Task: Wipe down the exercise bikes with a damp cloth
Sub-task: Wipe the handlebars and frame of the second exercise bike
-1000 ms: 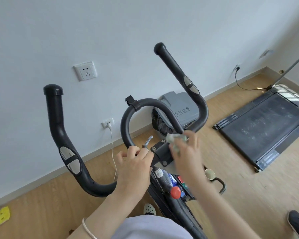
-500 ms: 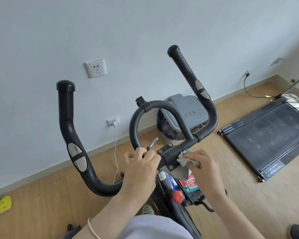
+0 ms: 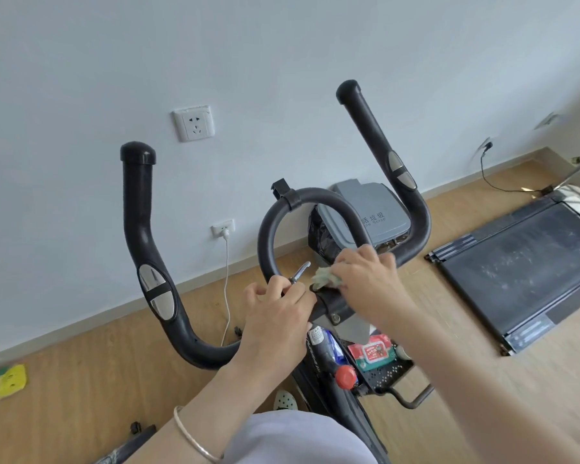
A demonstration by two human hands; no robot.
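The black handlebar (image 3: 141,236) of an exercise bike fills the middle, with a looped centre bar (image 3: 272,229) and a clamp (image 3: 329,304) at its base. My left hand (image 3: 275,319) grips the bar just left of the clamp, beside a small metal lever (image 3: 300,271). My right hand (image 3: 365,279) holds a crumpled pale green cloth (image 3: 325,277) and presses it on top of the clamp. A red knob (image 3: 345,376) sits lower on the frame.
A pack of wet wipes (image 3: 372,353) lies in a black perforated tray (image 3: 389,375) on the bike. Behind stand a grey bin (image 3: 369,216), a white wall with sockets (image 3: 195,123) and a charging cable (image 3: 227,283). A treadmill (image 3: 529,272) lies to the right on the wooden floor.
My right hand moved with the cloth from the right side of the clamp down to its underside, then back up onto its top. My left hand stayed on the bar.
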